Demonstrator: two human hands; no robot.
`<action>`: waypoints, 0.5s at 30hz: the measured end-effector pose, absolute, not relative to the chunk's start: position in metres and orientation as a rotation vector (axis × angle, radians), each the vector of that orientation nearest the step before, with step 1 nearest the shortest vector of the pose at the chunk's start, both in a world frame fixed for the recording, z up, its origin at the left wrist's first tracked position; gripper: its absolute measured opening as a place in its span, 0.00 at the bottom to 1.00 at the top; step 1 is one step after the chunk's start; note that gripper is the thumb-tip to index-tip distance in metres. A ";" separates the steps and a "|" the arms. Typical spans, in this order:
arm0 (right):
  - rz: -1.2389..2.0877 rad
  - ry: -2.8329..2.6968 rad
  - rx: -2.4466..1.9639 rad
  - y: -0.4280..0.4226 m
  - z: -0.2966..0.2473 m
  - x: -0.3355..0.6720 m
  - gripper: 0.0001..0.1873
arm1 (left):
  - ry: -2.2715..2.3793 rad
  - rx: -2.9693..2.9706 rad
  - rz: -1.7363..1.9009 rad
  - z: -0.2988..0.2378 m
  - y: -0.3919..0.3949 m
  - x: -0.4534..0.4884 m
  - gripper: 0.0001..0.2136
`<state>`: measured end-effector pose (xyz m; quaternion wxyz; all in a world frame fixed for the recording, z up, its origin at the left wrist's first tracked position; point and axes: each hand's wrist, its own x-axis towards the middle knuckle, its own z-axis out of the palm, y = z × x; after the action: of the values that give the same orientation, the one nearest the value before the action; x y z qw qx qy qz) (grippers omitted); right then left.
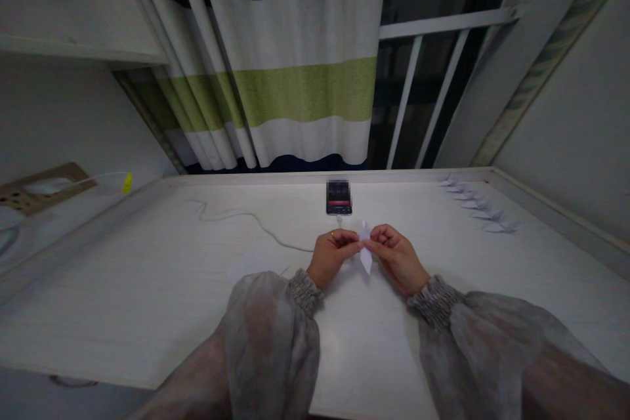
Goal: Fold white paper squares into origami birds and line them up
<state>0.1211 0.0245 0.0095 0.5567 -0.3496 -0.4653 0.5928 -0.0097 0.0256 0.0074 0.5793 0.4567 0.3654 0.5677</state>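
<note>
The left hand (332, 254) and right hand (398, 257) each hold the folded paper (365, 262) in a pinch grip above the desk (367, 354).

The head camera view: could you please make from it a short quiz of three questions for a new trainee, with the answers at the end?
1. Open question: what do the fingers of the left hand and the right hand hold together?
2. True or false: the ring is on the right hand.
3. Fill in: seen from the smartphone, the row of folded paper figures on the white desk lies toward the ____ side of the view.

Key:
1. A folded piece of white paper.
2. False; the ring is on the left hand.
3. Right.
</note>
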 end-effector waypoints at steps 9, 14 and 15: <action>1.448 -1.074 -0.878 0.026 0.010 0.122 0.14 | 0.803 1.058 1.323 0.006 0.026 -0.009 0.12; 1.419 -1.122 -0.921 0.028 0.004 0.126 0.11 | 0.791 1.037 1.293 0.004 0.028 -0.009 0.12; 1.411 -1.122 -0.932 0.028 0.004 0.126 0.10 | 0.795 1.037 1.289 0.004 0.028 -0.009 0.12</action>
<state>0.1261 0.0280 0.0041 0.5281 -0.3900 -0.4695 0.5904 -0.0095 0.0277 0.0043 0.6077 0.4486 0.3441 0.5577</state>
